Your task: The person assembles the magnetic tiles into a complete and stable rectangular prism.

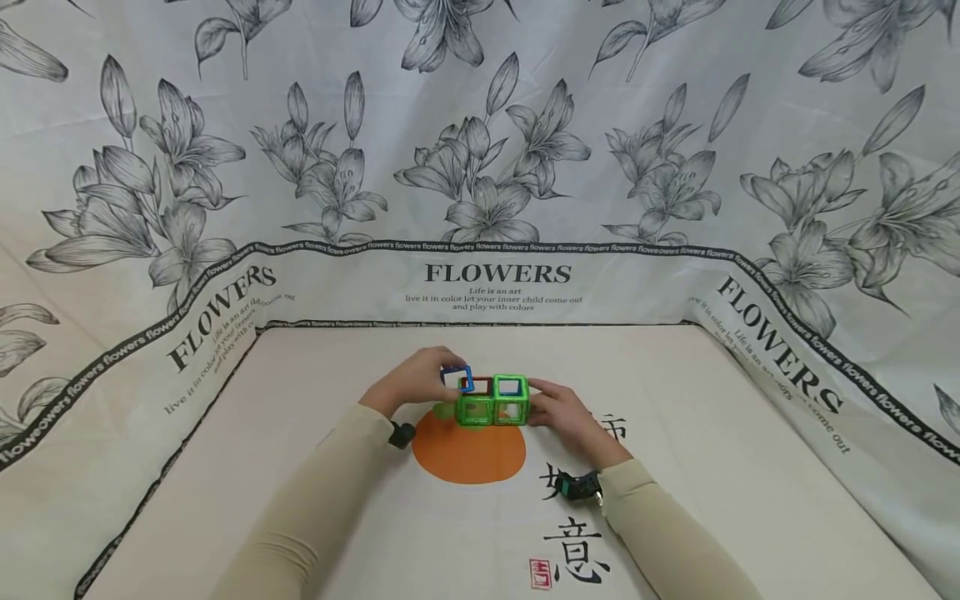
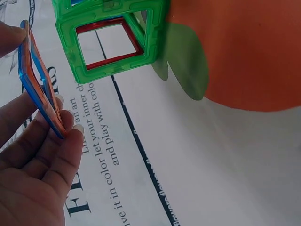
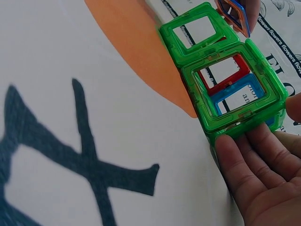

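Observation:
Near the middle of the table, a structure of magnetic tiles (image 1: 494, 410) forms two open-framed cubes side by side. Green frames face the front, and red (image 3: 244, 63) and blue (image 3: 257, 85) ones show inside. My left hand (image 1: 408, 383) pinches a square magnetic tile (image 2: 34, 87) with blue and orange edges between thumb and fingers. That tile is tilted, close to the top left of the structure. At the structure's right end, my right hand (image 1: 562, 414) grips the cube, its fingers (image 3: 235, 153) against the side and the thumb (image 3: 294, 107) at a corner.
The pale table cloth (image 1: 315, 500) bears an orange disc print (image 1: 468, 458) with green leaf shapes and black brush characters (image 1: 576, 554). Flower-printed fabric (image 1: 487, 167) rises behind and at both sides. Dark bands (image 1: 577, 486) are around both wrists.

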### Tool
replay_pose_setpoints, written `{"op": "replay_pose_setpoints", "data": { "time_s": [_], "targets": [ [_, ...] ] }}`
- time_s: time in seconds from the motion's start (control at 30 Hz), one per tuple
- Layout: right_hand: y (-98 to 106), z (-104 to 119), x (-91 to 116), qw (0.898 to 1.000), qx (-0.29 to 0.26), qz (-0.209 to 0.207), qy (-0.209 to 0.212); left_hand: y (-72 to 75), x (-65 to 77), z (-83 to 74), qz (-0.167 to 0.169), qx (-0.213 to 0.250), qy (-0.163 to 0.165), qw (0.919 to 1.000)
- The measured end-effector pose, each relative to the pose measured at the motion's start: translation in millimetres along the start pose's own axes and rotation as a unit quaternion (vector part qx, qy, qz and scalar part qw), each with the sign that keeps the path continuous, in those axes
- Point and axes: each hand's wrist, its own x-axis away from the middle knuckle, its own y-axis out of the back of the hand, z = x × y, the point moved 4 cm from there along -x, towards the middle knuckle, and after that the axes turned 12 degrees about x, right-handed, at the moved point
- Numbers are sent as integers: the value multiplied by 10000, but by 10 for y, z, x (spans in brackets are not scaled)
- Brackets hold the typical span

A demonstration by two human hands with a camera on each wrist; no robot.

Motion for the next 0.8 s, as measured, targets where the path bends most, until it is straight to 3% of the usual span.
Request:
{"op": "replay_pose_setpoints", "data": {
  "time_s": [0.8],
  "targets": [
    [-8, -3, 7, 9999, -65, -35, -84, -173, -105, -118, 338, -222, -316, 9987]
  ]
}}
